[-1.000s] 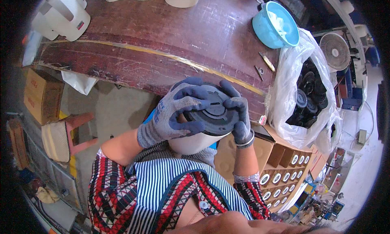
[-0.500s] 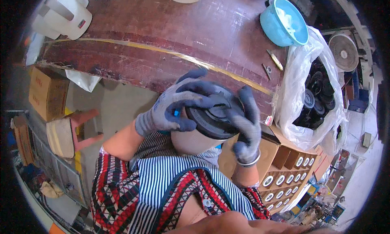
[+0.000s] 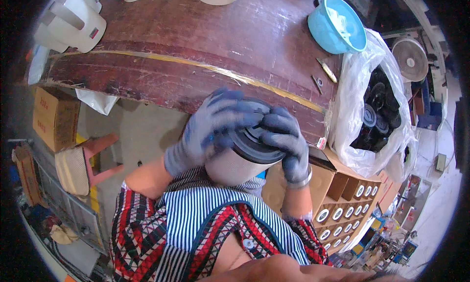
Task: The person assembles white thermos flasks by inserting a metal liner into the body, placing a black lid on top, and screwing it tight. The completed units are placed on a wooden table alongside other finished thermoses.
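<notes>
A pale, rounded pot (image 3: 230,168) leans against my striped apron at the table's near edge, its top tilted away from me. On its mouth sits a round black lid (image 3: 254,146) with a raised middle part. My right hand (image 3: 290,142), in a grey-blue glove, grips the lid with fingers curled over its right side. At the lid's left side is my gloved left hand (image 3: 208,125), smeared by motion; whether its fingers press on the lid is unclear.
Pale jugs with handles (image 3: 83,25) stand at the table's far left. A blue basin (image 3: 325,30), a small knife (image 3: 327,70) and a clear bag of black lids (image 3: 377,115) are at the right. Below is a divided carton (image 3: 318,181); a stool (image 3: 73,169) stands left.
My left hand has lifted and shifted from its grip at the lid's left side and is blurred. My right hand, blurred before, has settled over the lid's right side.
</notes>
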Demonstrator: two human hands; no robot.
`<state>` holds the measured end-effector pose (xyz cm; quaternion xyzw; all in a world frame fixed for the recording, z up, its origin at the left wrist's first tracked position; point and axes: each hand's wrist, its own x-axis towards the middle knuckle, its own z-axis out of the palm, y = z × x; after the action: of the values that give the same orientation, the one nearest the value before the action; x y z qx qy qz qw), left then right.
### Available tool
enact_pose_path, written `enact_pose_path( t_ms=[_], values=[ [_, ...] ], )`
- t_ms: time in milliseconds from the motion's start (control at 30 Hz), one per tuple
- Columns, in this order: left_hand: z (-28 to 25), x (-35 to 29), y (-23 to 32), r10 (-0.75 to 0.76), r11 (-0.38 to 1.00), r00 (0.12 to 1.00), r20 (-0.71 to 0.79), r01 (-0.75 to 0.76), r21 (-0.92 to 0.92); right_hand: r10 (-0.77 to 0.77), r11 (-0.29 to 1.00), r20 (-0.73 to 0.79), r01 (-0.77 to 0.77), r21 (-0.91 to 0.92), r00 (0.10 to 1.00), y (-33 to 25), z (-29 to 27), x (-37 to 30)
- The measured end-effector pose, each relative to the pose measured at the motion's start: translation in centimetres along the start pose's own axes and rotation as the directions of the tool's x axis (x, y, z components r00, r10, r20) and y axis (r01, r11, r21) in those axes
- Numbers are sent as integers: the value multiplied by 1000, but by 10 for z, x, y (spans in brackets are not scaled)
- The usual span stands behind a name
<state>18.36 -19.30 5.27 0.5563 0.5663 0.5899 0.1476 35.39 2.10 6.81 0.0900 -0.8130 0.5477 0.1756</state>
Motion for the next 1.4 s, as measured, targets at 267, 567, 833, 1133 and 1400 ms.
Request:
enact_pose_path(
  t_ms=[267,567,833,1133,1400],
  values=[
    [-16,31,-24,-504,683,855,-122,308,-662,36,910,20,-25,-414,999,-58,-13,-17],
    [-14,9,-6,-289,894,957,14,275,-353,227,807,163,-92,-583,960,-69,-29,10],
    [7,10,-23,-376,701,914,151,387,-599,416,685,541,140,-715,731,-92,-16,44],
    [0,24,-25,-225,857,962,152,270,-439,-29,794,393,260,-549,919,-72,4,1],
    [-22,36,-11,-179,964,968,176,209,-165,73,817,467,216,-534,881,-54,-46,-1]
  ],
)
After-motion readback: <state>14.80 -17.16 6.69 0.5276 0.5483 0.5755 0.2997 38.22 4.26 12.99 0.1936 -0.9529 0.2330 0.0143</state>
